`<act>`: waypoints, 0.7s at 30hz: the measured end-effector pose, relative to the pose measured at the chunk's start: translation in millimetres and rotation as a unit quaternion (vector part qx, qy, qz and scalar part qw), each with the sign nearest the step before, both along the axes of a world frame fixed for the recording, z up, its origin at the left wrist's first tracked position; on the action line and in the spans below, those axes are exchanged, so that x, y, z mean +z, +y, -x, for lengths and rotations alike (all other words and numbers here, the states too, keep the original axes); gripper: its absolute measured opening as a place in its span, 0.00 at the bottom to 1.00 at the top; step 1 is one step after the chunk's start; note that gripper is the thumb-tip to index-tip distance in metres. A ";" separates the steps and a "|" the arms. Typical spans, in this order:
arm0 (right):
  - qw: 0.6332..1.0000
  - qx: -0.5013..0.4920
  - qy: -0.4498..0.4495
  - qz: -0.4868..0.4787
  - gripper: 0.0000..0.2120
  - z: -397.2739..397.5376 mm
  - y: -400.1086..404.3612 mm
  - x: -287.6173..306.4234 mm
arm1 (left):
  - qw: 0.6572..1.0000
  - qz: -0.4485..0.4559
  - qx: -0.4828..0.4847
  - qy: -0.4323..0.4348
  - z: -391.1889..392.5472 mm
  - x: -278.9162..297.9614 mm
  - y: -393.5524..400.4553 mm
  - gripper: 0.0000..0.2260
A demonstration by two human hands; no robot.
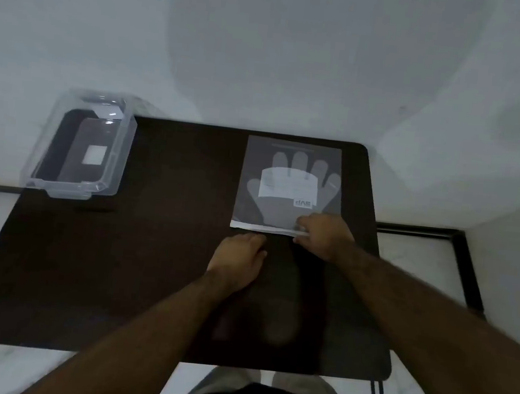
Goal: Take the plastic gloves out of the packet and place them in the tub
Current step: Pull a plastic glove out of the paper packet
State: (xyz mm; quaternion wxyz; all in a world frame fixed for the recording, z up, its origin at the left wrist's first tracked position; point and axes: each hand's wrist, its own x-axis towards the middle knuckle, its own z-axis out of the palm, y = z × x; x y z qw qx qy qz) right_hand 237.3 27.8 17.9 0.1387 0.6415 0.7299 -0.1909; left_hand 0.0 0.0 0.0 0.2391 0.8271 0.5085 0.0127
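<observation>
Head view: the right hand (322, 235) pinches the packet (289, 184) edge; the left hand (240, 252), loosely curled, holds nothing. The gloves are not out, and the tub (43, 174) far to the left is empty.

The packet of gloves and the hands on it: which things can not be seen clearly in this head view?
- Packet: how many gloves are inside; the film shows only one glove outline.
- Label text: too small and blurred.
- Right hand: it covers the packet's near right corner, so the grip there is unclear.
- Left hand: fingertips curled under, contact with the flap uncertain.
- Tub: far rim blurred.
</observation>
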 end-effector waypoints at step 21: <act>0.992 0.037 0.110 0.052 0.11 -41.7 41.4 -18.7 | 0.992 -0.092 0.082 0.029 -68.2 -27.2 25.3 0.13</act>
